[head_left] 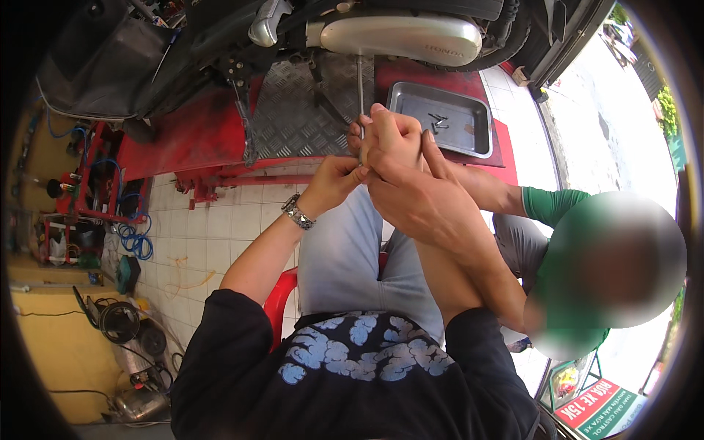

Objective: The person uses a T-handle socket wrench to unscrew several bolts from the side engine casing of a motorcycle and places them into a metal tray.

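Observation:
A long metal-shafted tool runs from the lower edge of the scooter's silver cover toward me. Its handle end is hidden among hands. My right hand is closed around that end, partly covered by a co-worker's hand laid over it. My left hand, below a metal wristwatch, has its fingers closed at the tool's near end. More fingers, apparently the co-worker's, touch the shaft. To the right, a grey metal tray holds several dark bolts.
The scooter stands on a red lift platform with a diamond-plate middle. A person in a green shirt sits close on my right. Red metal racks, blue hose and machinery are at left.

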`<act>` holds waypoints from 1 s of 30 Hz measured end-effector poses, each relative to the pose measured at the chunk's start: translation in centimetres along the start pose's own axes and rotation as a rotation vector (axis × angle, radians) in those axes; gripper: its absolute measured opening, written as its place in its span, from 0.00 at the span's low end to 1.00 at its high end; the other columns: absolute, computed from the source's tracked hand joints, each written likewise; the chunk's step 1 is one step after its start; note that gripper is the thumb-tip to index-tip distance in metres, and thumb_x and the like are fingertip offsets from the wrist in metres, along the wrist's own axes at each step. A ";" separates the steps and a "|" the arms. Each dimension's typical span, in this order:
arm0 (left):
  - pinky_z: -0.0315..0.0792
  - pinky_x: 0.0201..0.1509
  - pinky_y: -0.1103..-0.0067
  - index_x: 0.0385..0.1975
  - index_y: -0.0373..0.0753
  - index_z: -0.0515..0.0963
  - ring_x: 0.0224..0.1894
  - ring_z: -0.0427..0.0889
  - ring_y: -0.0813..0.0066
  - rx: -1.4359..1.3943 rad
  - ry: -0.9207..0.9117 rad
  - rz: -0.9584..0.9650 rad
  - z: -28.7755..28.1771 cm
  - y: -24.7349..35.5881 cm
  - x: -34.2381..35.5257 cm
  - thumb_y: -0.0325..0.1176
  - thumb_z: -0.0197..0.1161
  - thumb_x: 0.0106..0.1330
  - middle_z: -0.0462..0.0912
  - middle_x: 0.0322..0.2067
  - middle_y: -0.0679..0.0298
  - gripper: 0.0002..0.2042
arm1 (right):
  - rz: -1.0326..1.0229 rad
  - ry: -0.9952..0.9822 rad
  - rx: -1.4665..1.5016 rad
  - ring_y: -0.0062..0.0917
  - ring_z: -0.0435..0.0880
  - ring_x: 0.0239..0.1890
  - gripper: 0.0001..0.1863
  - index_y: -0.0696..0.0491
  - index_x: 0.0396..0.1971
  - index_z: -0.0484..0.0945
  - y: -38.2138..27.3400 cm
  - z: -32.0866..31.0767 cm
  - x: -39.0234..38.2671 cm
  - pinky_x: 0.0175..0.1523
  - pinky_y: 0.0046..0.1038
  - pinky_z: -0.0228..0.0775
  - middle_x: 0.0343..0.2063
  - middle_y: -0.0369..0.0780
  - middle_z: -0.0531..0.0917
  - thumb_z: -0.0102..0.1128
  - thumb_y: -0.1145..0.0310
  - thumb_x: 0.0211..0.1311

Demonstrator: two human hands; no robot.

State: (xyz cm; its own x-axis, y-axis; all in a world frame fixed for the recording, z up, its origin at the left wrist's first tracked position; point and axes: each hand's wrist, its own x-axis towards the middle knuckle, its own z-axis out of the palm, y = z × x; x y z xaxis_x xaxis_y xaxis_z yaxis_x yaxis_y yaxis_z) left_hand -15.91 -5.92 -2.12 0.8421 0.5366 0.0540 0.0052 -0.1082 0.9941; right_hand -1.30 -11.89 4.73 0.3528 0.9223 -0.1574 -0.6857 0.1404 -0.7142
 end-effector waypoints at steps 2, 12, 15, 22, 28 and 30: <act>0.62 0.27 0.86 0.23 0.34 0.80 0.27 0.67 0.92 0.015 0.042 0.034 -0.2 -1.0 0.1 0.48 0.62 0.69 0.76 0.22 0.77 0.21 | -0.098 0.007 -0.015 0.19 0.68 0.20 0.23 0.53 0.11 0.59 1.2 0.0 0.5 0.22 0.23 0.58 0.15 0.34 0.66 0.56 0.68 0.66; 0.59 0.22 0.86 0.25 0.35 0.80 0.24 0.68 0.91 -0.228 0.078 0.104 1.1 -0.8 0.2 0.47 0.63 0.69 0.73 0.19 0.78 0.19 | -0.230 -0.039 -0.222 0.19 0.66 0.18 0.22 0.55 0.12 0.63 1.2 -5.1 -1.8 0.22 0.25 0.57 0.13 0.35 0.67 0.57 0.65 0.65; 0.62 0.20 0.83 0.29 0.35 0.80 0.23 0.71 0.86 -0.256 0.107 0.055 0.9 -2.8 -0.2 0.47 0.63 0.69 0.73 0.20 0.74 0.19 | -0.222 -0.048 -0.251 0.19 0.66 0.17 0.22 0.56 0.12 0.65 1.4 -4.8 -2.5 0.23 0.25 0.57 0.12 0.36 0.67 0.57 0.64 0.65; 0.66 0.28 0.80 0.34 0.34 0.78 0.29 0.74 0.81 -0.834 0.184 0.128 5.5 -6.0 2.1 0.47 0.60 0.70 0.75 0.27 0.69 0.19 | -0.245 -0.135 -0.492 0.19 0.65 0.16 0.23 0.58 0.12 0.68 0.9 -1.0 -1.6 0.23 0.27 0.58 0.10 0.37 0.68 0.59 0.62 0.64; 0.69 0.35 0.77 0.39 0.33 0.76 0.34 0.76 0.76 -0.919 0.036 0.090 2.8 -4.5 1.9 0.48 0.58 0.71 0.77 0.32 0.64 0.20 | -0.281 -0.216 -0.895 0.20 0.65 0.15 0.23 0.60 0.12 0.71 1.4 4.7 -1.6 0.24 0.28 0.58 0.09 0.38 0.68 0.60 0.61 0.63; 0.71 0.37 0.76 0.41 0.32 0.75 0.36 0.77 0.74 -0.918 0.029 0.064 2.7 -4.3 1.6 0.48 0.57 0.71 0.77 0.34 0.62 0.20 | -0.320 -0.197 -0.963 0.20 0.65 0.14 0.24 0.61 0.12 0.72 1.6 5.5 -1.9 0.24 0.29 0.58 0.08 0.39 0.68 0.60 0.60 0.63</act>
State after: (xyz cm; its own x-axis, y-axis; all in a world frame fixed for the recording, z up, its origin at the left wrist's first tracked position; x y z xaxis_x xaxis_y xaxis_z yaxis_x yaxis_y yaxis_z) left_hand -13.15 -6.90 -6.56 0.8122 0.5745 0.1014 -0.4814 0.5617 0.6729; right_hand -6.61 -11.45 7.64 0.2588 0.9473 0.1889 0.2531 0.1223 -0.9597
